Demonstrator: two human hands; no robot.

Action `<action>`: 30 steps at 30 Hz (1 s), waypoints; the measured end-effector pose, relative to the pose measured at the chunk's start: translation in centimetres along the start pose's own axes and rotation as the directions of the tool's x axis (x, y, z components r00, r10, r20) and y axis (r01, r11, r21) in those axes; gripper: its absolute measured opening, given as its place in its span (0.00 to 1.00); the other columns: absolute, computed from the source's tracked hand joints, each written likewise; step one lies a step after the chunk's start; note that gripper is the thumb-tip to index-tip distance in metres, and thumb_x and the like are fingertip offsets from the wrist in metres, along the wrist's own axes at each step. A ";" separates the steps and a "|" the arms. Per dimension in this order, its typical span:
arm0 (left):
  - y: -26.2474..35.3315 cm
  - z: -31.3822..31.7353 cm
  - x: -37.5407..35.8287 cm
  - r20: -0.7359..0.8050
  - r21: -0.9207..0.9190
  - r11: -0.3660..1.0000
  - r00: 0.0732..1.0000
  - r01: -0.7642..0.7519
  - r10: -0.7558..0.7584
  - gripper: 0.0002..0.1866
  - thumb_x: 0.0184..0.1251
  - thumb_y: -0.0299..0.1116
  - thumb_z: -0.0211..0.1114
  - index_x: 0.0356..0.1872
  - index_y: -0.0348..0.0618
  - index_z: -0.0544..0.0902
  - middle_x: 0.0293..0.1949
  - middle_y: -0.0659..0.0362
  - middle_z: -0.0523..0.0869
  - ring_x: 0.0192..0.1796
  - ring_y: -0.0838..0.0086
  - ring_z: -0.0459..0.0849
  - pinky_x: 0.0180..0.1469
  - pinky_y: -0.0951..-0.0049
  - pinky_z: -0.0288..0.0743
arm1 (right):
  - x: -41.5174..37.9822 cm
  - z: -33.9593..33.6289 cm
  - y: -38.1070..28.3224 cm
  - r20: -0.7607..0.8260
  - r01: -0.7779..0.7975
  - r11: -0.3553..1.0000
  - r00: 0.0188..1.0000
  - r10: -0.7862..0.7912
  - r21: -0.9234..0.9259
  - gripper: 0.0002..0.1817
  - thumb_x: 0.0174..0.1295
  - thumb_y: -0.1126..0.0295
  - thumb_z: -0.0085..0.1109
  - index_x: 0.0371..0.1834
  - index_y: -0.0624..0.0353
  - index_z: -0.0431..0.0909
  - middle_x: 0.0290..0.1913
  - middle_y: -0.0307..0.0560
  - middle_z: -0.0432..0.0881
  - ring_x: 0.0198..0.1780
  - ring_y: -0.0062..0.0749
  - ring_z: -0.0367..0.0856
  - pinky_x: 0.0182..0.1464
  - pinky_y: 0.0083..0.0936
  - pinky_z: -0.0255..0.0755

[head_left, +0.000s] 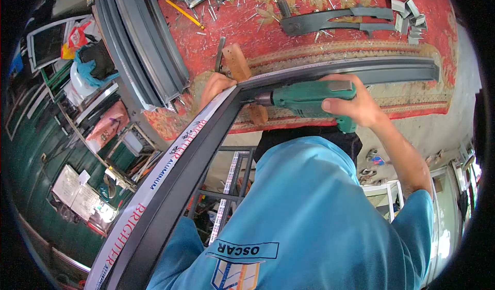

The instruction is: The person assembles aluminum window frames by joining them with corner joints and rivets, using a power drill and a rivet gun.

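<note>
My right hand [356, 102] is wrapped around a green power drill [309, 98]. The drill lies level, its chuck and bit pointing left into the inner corner where two dark grey aluminium profiles meet. One long profile [185, 151], with printed protective film along its edge, runs from that corner to the lower left. The other profile [381, 72] stretches right along the table edge. My left hand [215, 88] grips the outside of the corner, fingers partly hidden behind the profile. Beside it is a wooden block [236, 62]. The bit's tip is too small to make out.
A red patterned carpet [258, 29] covers the worktable, strewn with rivets. Several dark profiles [139, 42] are stacked at the left. A dark forked tool [335, 22], metal offcuts [410, 19] and a yellow pencil [184, 14] lie farther back. A metal frame [227, 194] stands below.
</note>
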State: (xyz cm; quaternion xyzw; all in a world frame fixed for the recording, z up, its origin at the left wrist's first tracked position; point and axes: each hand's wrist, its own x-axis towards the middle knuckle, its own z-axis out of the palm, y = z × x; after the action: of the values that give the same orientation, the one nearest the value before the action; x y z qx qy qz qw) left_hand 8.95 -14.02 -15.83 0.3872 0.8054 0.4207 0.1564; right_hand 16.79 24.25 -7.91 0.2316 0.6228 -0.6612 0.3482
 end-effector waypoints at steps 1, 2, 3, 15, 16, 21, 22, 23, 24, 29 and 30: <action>-1.7 0.2 -1.2 -0.003 -0.004 1.000 1.000 0.001 -0.001 0.17 0.55 0.33 0.73 0.43 0.35 0.79 0.33 0.51 0.78 0.37 0.60 0.79 0.40 0.65 0.72 | 0.4 -0.4 1.0 0.046 -0.018 1.000 0.999 0.017 0.010 0.36 0.48 0.58 0.74 0.58 0.68 0.76 0.50 0.51 0.83 0.52 0.33 0.80 0.58 0.30 0.72; -3.4 0.4 -2.4 0.083 -0.019 1.000 0.996 0.016 -0.014 0.17 0.56 0.33 0.72 0.42 0.35 0.79 0.33 0.51 0.78 0.37 0.60 0.79 0.41 0.64 0.71 | 0.6 -0.6 1.7 0.092 -0.038 0.999 0.995 0.036 0.019 0.43 0.44 0.52 0.78 0.61 0.67 0.74 0.55 0.56 0.81 0.56 0.37 0.80 0.61 0.32 0.72; -4.4 0.6 -3.2 0.167 -0.032 0.999 0.986 0.030 -0.024 0.16 0.57 0.34 0.70 0.42 0.36 0.79 0.33 0.51 0.78 0.38 0.60 0.79 0.41 0.64 0.71 | 0.6 -0.7 1.9 0.093 -0.042 0.999 0.995 0.040 0.015 0.43 0.44 0.52 0.78 0.61 0.67 0.74 0.55 0.56 0.81 0.56 0.37 0.80 0.61 0.32 0.72; 0.6 0.1 0.7 -0.056 -0.021 1.000 0.998 0.017 -0.019 0.16 0.58 0.35 0.71 0.42 0.36 0.79 0.32 0.52 0.76 0.36 0.60 0.77 0.40 0.63 0.69 | 0.5 -0.1 -0.5 0.185 0.078 0.996 0.979 -0.085 0.045 0.29 0.48 0.58 0.72 0.51 0.65 0.81 0.41 0.44 0.85 0.44 0.27 0.81 0.52 0.27 0.73; 0.9 0.1 0.9 -0.056 -0.021 1.000 0.998 0.018 -0.019 0.16 0.58 0.35 0.71 0.42 0.36 0.79 0.32 0.52 0.76 0.36 0.60 0.77 0.40 0.63 0.69 | 0.5 -0.1 -0.7 0.198 0.085 0.996 0.976 -0.091 0.037 0.28 0.48 0.58 0.72 0.51 0.65 0.81 0.41 0.44 0.85 0.44 0.27 0.81 0.52 0.27 0.74; 1.1 0.1 1.5 -0.079 0.056 0.995 0.993 -0.079 0.083 0.25 0.43 0.33 0.81 0.41 0.36 0.78 0.30 0.54 0.76 0.33 0.61 0.77 0.36 0.64 0.69 | 0.5 -0.2 -0.9 0.206 0.109 0.994 0.973 -0.102 -0.023 0.28 0.48 0.58 0.72 0.51 0.64 0.81 0.41 0.44 0.85 0.44 0.27 0.81 0.52 0.27 0.74; 1.1 0.3 1.5 -0.079 0.055 0.995 0.993 -0.078 0.083 0.25 0.43 0.33 0.81 0.41 0.36 0.78 0.30 0.54 0.76 0.33 0.61 0.77 0.36 0.64 0.69 | 0.5 -0.2 -1.1 0.207 0.102 0.994 0.974 -0.094 -0.032 0.29 0.48 0.58 0.72 0.51 0.64 0.81 0.41 0.44 0.85 0.44 0.27 0.81 0.52 0.27 0.74; 1.1 0.4 1.6 -0.102 0.041 0.995 0.990 -0.089 0.093 0.24 0.44 0.33 0.81 0.41 0.37 0.78 0.30 0.54 0.76 0.34 0.61 0.77 0.36 0.64 0.69 | 0.4 -0.2 -1.1 0.209 0.095 0.995 0.974 -0.085 -0.041 0.29 0.48 0.58 0.72 0.52 0.64 0.81 0.42 0.45 0.85 0.45 0.27 0.81 0.53 0.27 0.74; 1.1 0.6 1.5 -0.125 0.026 0.995 0.987 -0.099 0.102 0.24 0.45 0.33 0.80 0.41 0.37 0.78 0.30 0.54 0.76 0.34 0.61 0.77 0.36 0.63 0.69 | 0.4 -0.2 -1.1 0.210 0.093 0.995 0.974 -0.082 -0.041 0.29 0.48 0.58 0.72 0.52 0.64 0.81 0.42 0.45 0.85 0.45 0.27 0.81 0.53 0.27 0.74; 0.4 0.6 1.0 -0.104 0.015 0.997 0.991 -0.078 0.080 0.23 0.46 0.34 0.80 0.41 0.38 0.78 0.30 0.54 0.75 0.33 0.61 0.76 0.36 0.63 0.68 | 0.6 -0.4 -1.4 0.227 0.084 0.994 0.972 -0.066 -0.072 0.31 0.47 0.57 0.72 0.54 0.63 0.81 0.44 0.47 0.86 0.48 0.30 0.82 0.56 0.30 0.73; 0.5 0.6 1.1 -0.112 0.005 0.996 0.990 -0.085 0.085 0.22 0.47 0.34 0.79 0.41 0.38 0.78 0.30 0.54 0.75 0.33 0.61 0.76 0.36 0.63 0.68 | 0.6 -0.5 -1.3 0.230 0.085 0.994 0.971 -0.066 -0.073 0.31 0.47 0.57 0.72 0.54 0.63 0.81 0.44 0.47 0.86 0.48 0.30 0.82 0.56 0.30 0.73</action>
State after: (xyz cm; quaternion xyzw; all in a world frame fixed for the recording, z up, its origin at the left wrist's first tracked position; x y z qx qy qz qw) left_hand 8.80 -12.66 -15.76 0.3969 0.7958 0.4478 0.0928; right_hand 15.37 24.56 -7.61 0.1163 0.6140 -0.6699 0.4009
